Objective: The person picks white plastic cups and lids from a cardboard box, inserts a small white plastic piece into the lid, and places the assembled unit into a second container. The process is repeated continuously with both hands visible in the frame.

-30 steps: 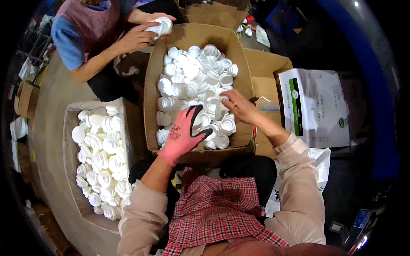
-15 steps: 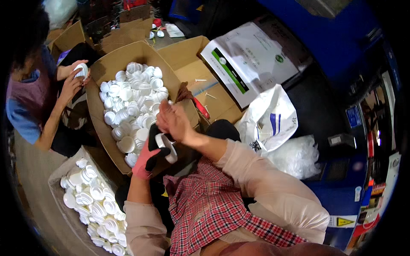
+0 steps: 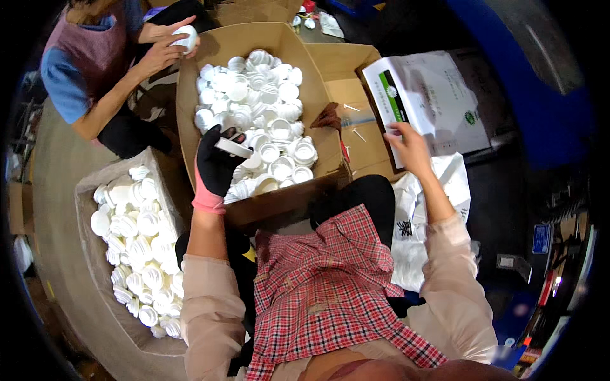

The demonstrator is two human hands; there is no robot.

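A black glove with a pink cuff covers my left hand, which is closed on a white round plastic lid. The hand is over the near-left part of a cardboard box heaped with similar white lids. My bare right hand is off to the right with fingers slightly bent and apart, and nothing shows in it. It is at the near-left edge of a white carton with a green stripe; whether it touches the carton I cannot tell.
At left, a lined bin holds more white lids. A person sits at the upper left, holding a white lid. An open carton with a few small white sticks adjoins the lid box. A white plastic bag is at my right.
My hands, close together before, are now apart. The right has moved right to the white carton; the left has moved over the lid box, still with its lid. The whole view has shifted.
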